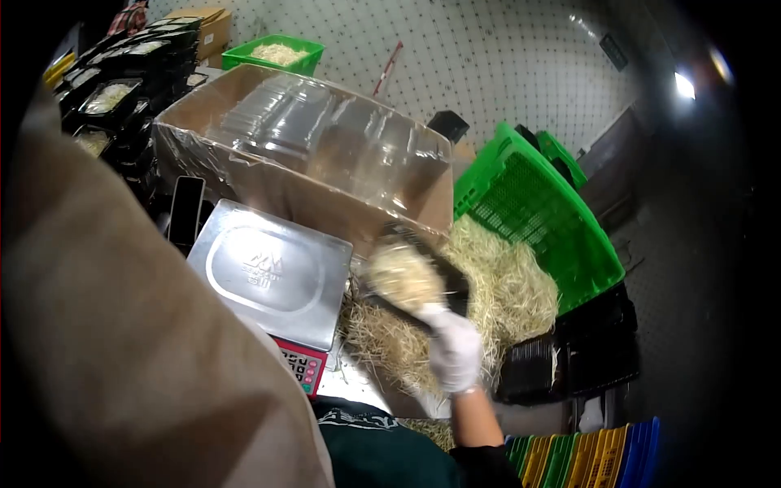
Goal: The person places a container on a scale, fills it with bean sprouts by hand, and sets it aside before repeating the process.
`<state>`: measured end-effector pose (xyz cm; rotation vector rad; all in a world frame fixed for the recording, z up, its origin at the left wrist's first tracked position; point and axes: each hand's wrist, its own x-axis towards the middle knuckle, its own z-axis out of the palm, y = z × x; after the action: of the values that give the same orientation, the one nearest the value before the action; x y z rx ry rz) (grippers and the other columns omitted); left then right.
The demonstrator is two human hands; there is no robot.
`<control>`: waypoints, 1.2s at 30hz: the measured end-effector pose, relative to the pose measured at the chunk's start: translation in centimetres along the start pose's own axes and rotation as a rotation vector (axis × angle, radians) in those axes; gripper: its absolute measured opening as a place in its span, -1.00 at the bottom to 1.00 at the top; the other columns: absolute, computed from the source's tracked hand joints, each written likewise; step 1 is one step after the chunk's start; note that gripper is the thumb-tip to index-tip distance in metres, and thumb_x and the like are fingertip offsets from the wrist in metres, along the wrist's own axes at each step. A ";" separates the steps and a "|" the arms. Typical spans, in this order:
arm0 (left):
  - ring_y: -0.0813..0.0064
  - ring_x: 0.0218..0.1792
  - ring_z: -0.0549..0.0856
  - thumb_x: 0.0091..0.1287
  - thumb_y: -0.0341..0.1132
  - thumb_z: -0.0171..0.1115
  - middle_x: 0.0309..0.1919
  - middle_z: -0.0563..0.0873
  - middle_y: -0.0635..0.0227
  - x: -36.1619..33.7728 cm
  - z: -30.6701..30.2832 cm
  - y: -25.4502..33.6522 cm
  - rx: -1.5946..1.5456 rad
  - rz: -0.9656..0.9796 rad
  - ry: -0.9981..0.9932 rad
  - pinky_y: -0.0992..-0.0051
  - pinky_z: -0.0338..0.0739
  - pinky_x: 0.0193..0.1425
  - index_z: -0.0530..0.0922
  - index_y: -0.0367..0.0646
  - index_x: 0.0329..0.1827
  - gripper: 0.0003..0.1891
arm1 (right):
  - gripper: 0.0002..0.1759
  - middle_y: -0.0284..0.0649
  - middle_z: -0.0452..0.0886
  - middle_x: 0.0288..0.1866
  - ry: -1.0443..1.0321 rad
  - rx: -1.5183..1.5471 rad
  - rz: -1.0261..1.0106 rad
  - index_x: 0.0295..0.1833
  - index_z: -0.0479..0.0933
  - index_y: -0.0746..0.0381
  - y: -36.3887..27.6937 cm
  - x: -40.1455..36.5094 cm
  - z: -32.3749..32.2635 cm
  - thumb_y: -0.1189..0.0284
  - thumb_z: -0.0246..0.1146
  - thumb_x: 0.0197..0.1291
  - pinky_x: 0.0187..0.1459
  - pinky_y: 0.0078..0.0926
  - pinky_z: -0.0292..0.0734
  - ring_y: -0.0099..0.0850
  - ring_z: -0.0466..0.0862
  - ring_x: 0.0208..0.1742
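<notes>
My right hand (455, 351), in a white glove, is closed at the near edge of a black tray (457, 285). Motion blurs the fingertips, which overlap the pale strands (403, 275) heaped in the tray. Beneath and beside it spreads a large pile of thin, pale yellow, sprout-like strands (521, 289). To the left of the tray is a digital scale (268, 264) with a bare metal plate and a red keypad. A big beige shape (154, 325) close to the camera covers the left side. My left hand does not show.
Behind the scale stands a cardboard box (301, 183) with clear plastic lids (301, 122). Filled black trays (106, 98) are stacked at the far left. A green crate (545, 220) tilts at the right, above black trays (569, 358). Coloured crates (586, 455) sit at lower right.
</notes>
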<state>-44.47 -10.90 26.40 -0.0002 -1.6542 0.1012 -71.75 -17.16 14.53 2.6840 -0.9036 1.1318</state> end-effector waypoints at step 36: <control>-0.18 0.42 0.15 -0.14 0.02 0.47 0.44 0.15 0.01 -25.8 18.1 -1.0 0.338 -0.782 -1.436 -0.04 0.11 0.41 0.09 -0.19 0.46 0.09 | 0.02 -0.05 0.27 0.43 -0.490 0.023 0.481 0.40 0.27 0.09 4.8 -11.8 1.2 0.14 0.55 -0.25 0.43 -0.22 0.16 -0.08 0.27 0.44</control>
<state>-60.22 -14.66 -0.71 1.2107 -2.8826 -0.2956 -80.18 -15.70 4.95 2.8990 -1.6846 0.5197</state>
